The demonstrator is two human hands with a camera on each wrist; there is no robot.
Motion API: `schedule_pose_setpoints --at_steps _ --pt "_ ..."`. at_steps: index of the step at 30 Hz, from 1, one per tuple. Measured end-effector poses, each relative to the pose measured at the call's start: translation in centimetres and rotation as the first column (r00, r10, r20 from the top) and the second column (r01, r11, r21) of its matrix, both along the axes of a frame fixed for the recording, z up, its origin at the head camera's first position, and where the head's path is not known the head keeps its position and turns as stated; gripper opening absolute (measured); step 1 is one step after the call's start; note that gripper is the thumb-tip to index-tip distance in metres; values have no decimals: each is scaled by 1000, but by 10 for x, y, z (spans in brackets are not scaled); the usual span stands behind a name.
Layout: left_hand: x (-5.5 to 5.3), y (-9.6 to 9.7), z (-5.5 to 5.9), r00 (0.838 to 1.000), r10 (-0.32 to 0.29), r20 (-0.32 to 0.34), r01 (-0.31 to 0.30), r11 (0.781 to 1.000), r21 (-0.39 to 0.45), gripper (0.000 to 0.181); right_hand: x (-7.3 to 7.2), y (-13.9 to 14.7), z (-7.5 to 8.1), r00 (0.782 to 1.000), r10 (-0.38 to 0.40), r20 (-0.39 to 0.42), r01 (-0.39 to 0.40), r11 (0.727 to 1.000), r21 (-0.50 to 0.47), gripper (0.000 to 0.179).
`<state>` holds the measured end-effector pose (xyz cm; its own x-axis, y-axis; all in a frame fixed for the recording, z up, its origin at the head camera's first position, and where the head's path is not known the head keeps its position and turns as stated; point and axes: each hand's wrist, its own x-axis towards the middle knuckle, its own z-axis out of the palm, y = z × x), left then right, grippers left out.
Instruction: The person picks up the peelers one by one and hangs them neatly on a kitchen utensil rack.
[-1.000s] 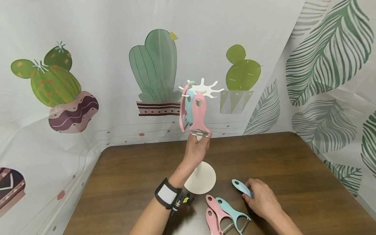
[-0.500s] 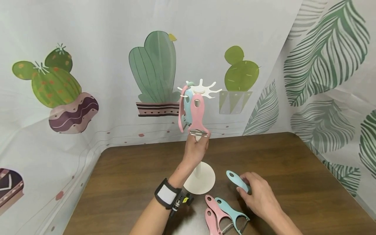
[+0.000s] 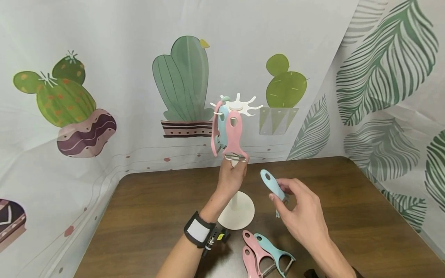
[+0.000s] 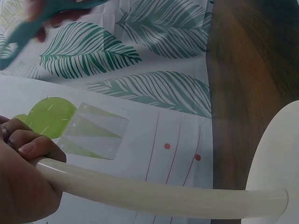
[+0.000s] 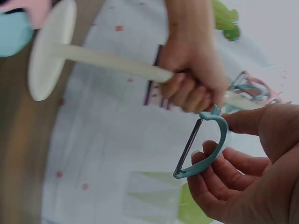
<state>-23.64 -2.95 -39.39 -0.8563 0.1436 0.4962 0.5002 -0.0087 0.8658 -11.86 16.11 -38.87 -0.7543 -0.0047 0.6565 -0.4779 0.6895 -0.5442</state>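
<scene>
a light-blue peeler [image 3: 272, 184] sits right of centre in the head view, off the table, pinched between the thumb and bent, partly spread fingers of the right hand [image 3: 302, 210]. nearer mid-frame, the left hand [image 3: 232, 177] has its fingers closed round the pole [image 4: 149, 192] of a white stand [image 3: 240, 219]; pink and blue peelers [image 3: 234, 133] hang above it. at bottom centre, two pink peelers [image 3: 255, 245] and a teal one [image 3: 270, 246] lie on the brown table [image 3: 156, 208].

Dark brown wood-look table [image 3: 149, 216] here, with the round white stand base [image 3: 245, 211] sitting flat around the middle. Nearer than that there's a little bunch: two pink peelers [image 3: 256, 248], plus a teal peeler [image 3: 269, 247] just to their right.
</scene>
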Motion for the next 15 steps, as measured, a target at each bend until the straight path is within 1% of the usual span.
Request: schedule_pose_setpoints --at_steps 6,10,15 --pt "1 0 0 1000 8 18 -8 1000 -8 36 -3 -11 24 996 15 -89 -21 997 -69 38" --pt "1 0 -1 999 25 24 -24 1000 -17 38 -5 -16 33 993 7 -121 -21 993 -114 37" --pt "0 1 -1 998 56 20 -55 998 -33 33 -7 -19 46 990 -2 -138 -21 986 -164 35"
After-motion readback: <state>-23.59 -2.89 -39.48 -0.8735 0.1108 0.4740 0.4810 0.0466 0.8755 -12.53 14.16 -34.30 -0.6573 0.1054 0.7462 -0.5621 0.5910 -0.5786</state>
